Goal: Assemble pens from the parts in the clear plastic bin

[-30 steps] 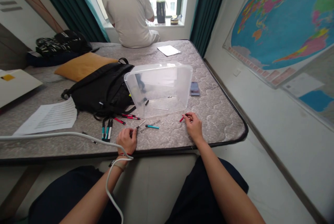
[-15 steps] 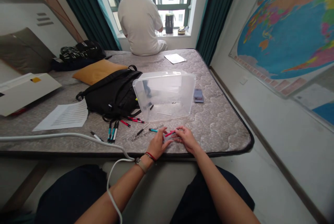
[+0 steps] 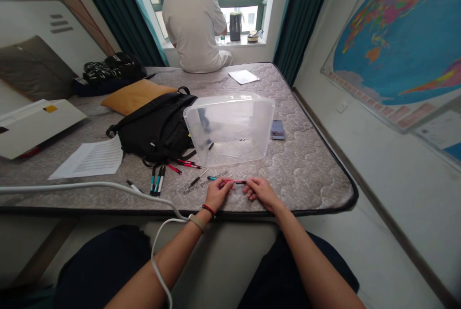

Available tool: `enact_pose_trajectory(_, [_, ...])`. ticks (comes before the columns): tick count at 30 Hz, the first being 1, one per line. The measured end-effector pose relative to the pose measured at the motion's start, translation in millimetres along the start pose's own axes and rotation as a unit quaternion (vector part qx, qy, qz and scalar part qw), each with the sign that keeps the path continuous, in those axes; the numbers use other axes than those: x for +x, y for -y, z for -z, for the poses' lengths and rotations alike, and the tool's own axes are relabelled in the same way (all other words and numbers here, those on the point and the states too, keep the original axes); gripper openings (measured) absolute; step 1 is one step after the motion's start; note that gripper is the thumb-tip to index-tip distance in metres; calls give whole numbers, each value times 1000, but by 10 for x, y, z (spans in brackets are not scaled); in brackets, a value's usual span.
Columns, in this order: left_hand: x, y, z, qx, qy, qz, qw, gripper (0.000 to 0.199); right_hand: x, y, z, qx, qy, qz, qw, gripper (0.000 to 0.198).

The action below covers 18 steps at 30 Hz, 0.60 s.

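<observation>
A red and black pen (image 3: 239,182) is stretched level between my two hands, just above the mattress near its front edge. My left hand (image 3: 218,193) pinches its red end, and my right hand (image 3: 261,191) pinches the black end. Whether the pen is whole or in parts I cannot make out. Just behind my left fingers lies a teal pen piece (image 3: 212,178), partly hidden by them. A black pen part with a thin rod (image 3: 196,181) rests to the left. Farther left are several teal, black and white pens (image 3: 157,182), and several red pens (image 3: 183,165) lie by the backpack.
A clear plastic box (image 3: 230,129) lies on its side behind my hands, small pen parts inside. Left of it are a black backpack (image 3: 154,129) and a printed sheet (image 3: 88,159). A white cable (image 3: 108,185) crosses the front left. A person (image 3: 194,26) sits by the window.
My left hand, apart from the pen before, has closed on its red end. The pen has turned from slanted to level. The view has shifted slightly.
</observation>
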State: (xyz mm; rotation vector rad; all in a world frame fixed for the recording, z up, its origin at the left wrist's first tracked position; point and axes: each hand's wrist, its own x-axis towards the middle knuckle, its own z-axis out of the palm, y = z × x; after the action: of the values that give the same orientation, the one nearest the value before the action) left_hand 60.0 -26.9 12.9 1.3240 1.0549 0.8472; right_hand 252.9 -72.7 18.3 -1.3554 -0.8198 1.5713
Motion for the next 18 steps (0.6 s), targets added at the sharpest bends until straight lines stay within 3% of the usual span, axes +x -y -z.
enact_pose_trajectory(3, [35,-88,35,4,-8,-3,1000,38,-18,22,-50,34,21,-15,999,29])
enact_pose_trajectory(6, [28,-250,79,115,12,-63,991,32,-31,8,-105,95,31,-33,994,37])
enact_pose_trajectory(11, [19,-591,143,287,83,-184,937,21,-41,-45,-156,112,68,-44,990,46])
enact_pose_trajectory(15, [13,-817,184,344,138,-209,905,21,-54,-63,-154,121,105,-47,986,44])
enact_pose_trajectory(18, [-18,-894,215,361,136,-208,899,23,-60,-50,-160,131,106,-41,985,45])
